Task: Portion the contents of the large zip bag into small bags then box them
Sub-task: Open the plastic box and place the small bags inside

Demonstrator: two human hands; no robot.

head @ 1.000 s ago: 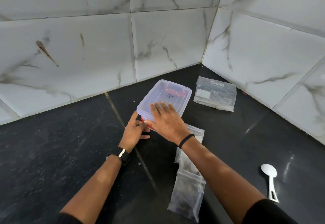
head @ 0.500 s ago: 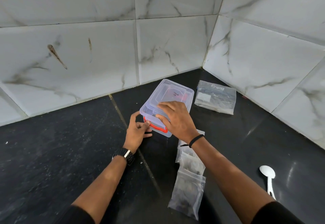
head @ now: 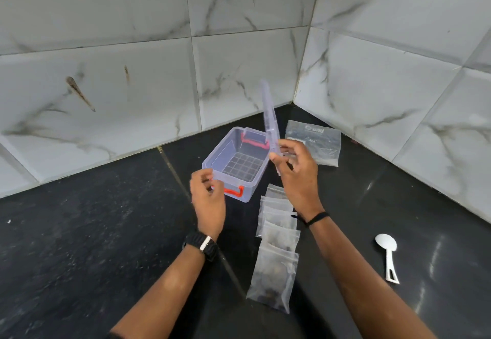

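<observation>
A clear plastic box (head: 225,152) with red latches stands open and empty on the black counter. My right hand (head: 295,176) holds its clear lid (head: 269,118) upright, edge-on, just right of the box. My left hand (head: 207,195) hovers at the box's near-left corner, fingers curled, holding nothing. Several small zip bags (head: 276,253) with dark contents lie overlapping in a row in front of the box. The large zip bag (head: 313,142) lies flat behind my right hand, near the wall corner.
A white spoon (head: 386,253) lies on the black counter (head: 93,232) at the right. Marble-tiled walls (head: 132,86) close off the back and right, meeting in a corner beyond the large bag.
The lid was shut on the box a second ago. My right hand has lifted it off and tipped it upright, while my left hand has let go of the box's near end.
</observation>
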